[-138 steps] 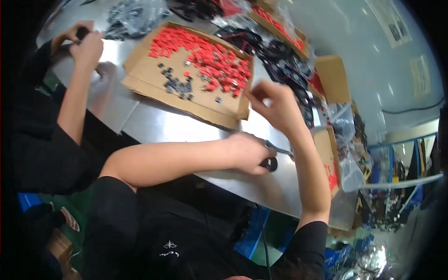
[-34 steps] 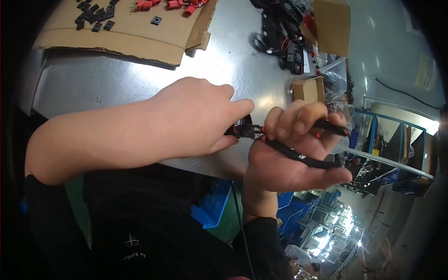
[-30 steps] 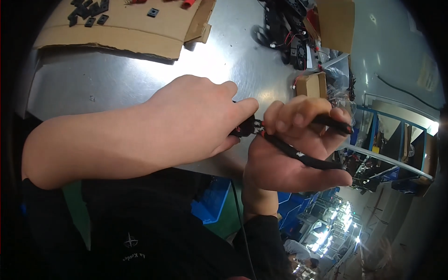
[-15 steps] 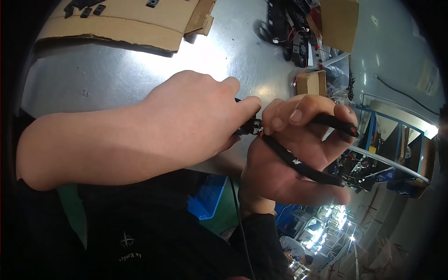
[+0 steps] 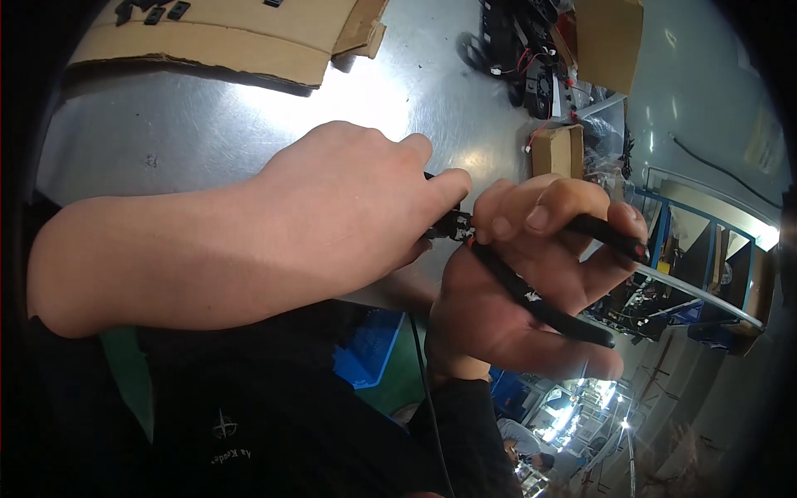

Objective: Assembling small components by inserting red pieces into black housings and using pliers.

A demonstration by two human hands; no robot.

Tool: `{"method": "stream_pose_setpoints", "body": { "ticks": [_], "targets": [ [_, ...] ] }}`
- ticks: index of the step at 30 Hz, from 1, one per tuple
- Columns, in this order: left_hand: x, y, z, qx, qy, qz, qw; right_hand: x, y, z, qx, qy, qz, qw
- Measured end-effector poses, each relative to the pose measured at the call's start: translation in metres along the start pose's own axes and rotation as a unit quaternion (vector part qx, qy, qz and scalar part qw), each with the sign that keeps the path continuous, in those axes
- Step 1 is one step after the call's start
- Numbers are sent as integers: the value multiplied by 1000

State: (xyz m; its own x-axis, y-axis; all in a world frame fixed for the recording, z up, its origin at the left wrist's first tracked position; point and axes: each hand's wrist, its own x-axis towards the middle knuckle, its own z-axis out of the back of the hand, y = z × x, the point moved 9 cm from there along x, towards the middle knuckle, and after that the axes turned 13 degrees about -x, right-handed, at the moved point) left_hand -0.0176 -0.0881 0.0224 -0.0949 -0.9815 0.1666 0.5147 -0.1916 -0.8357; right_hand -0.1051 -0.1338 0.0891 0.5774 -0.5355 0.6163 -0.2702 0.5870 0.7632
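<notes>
My right hand (image 5: 523, 274) holds a pair of pliers (image 5: 564, 319) with black handles and small red accents. Its fingers curl over the upper handle, while the lower handle lies across the palm and along the thumb; the handles stand spread apart. The pliers' head points left toward my left hand (image 5: 357, 187), whose back faces up. Closed fingers there wrap a dark piece (image 5: 429, 176) beside the pliers' head. Most of that piece is hidden, so its kind does not show, nor what the jaws grip.
Under both hands lies a shiny metal tabletop (image 5: 207, 133). A cardboard sheet (image 5: 241, 58) with small black parts (image 5: 178, 10) is at the far left. Black fans with wires (image 5: 540, 87) and a small open carton (image 5: 558, 152) sit at the far right. A blue bin (image 5: 369, 349) stands below the table.
My right hand and the pliers have shifted slightly right and down, the handles staying spread. My left hand keeps nearly the same place, and the table items have shifted slightly in the picture.
</notes>
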Motion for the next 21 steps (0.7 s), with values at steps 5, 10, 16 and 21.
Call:
{"method": "stream_pose_setpoints", "body": {
  "ticks": [5,10,16,21],
  "targets": [
    [0,1,-1,5,10,5,1000,1,-2,-2,-8,12,12,1000],
    [0,1,0,12,-2,-8,1000,1,1,-5,-21,24,43,999],
    [-1,2,-1,18,-1,-5,1000,-3,2,-3,-2,0,50,999],
    [-1,1,-2,26,-5,-11,1000,-5,4,-3,-16,-14,43,999]
  ]
}}
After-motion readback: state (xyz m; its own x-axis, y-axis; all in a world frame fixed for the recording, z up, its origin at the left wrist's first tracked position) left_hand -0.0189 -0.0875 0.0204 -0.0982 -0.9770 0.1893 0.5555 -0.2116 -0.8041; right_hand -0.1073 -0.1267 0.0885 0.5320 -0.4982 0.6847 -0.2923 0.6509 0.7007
